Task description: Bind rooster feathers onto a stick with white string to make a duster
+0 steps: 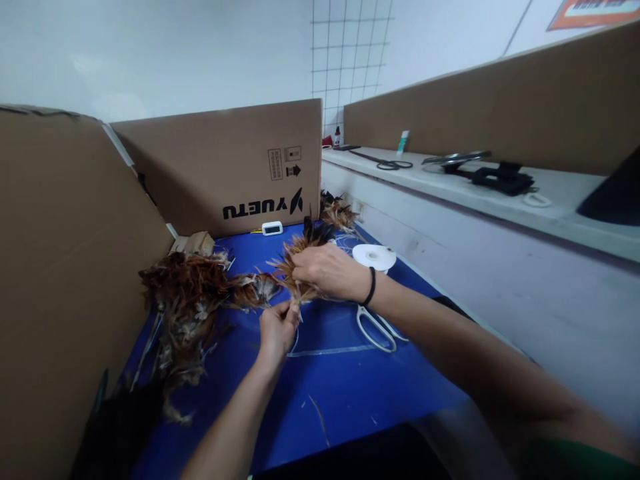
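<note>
A: Where is the bunch?
B: The bunch (287,262) of brown feathers is between the two hands, over the blue table (350,393), with a darker tuft just behind the right knuckles.

A: And the left hand?
B: The left hand (277,331) pinches the bunch's lower end, thumb and forefinger together on it.

A: The right?
B: The right hand (325,269), a black band (371,287) at its wrist, reaches across with curled fingers against the feathers. Their undersides are hidden; I cannot tell whether they clamp.

A: What lies nearby?
B: White scissors (383,326) rest below the right wrist, their blades hidden. A white spool (361,256) lies just behind that wrist, and a clear strip (333,351) stretches across the blue nearer the wearer.

A: To the left?
B: A loose pile (187,283) of brown feathers spreads beside a carton wall (65,267).

A: Behind?
B: A white timer (273,229) sits before a box (210,167) with upside-down "YUETU" lettering. On the shelf (565,217) at right are black scissors (393,165) and a glue stick (403,143).
</note>
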The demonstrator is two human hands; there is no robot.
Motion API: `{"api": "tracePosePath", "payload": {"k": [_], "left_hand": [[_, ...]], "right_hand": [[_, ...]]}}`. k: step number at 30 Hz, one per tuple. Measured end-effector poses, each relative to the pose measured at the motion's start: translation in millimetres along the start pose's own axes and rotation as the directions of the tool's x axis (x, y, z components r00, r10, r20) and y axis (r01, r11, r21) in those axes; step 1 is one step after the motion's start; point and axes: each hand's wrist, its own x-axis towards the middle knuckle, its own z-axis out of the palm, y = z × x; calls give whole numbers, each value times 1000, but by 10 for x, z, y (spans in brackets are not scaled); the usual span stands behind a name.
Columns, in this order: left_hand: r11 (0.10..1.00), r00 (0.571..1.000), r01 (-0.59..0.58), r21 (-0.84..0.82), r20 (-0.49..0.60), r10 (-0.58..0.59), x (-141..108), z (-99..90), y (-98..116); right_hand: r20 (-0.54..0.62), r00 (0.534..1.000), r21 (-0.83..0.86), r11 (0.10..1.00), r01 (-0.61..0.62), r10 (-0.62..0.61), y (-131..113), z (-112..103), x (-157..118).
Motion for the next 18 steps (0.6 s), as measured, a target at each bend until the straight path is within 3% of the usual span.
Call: {"api": "tracePosePath", "payload": {"k": [5,8,11,14,18], "left_hand": [[991,991,-74,110,121,60,-153,-63,33],[984,971,-67,162,236,27,-333,-155,47],[984,924,-29,177,380,-41,-569,-222,106],[986,849,46,158,514,-122,-784,-252,212],[988,747,124,96,646,-157,-924,-283,344]], "right_hand": [[24,999,34,999,31,-32,170,-79,2],[14,998,119,991,61,-63,217,-83,5],[53,991,291,951,105,-126,226,-52,50],[112,972,523,844,120,-208,243,61,121],[170,943,791,610,42,-287,306,329,151]]}}
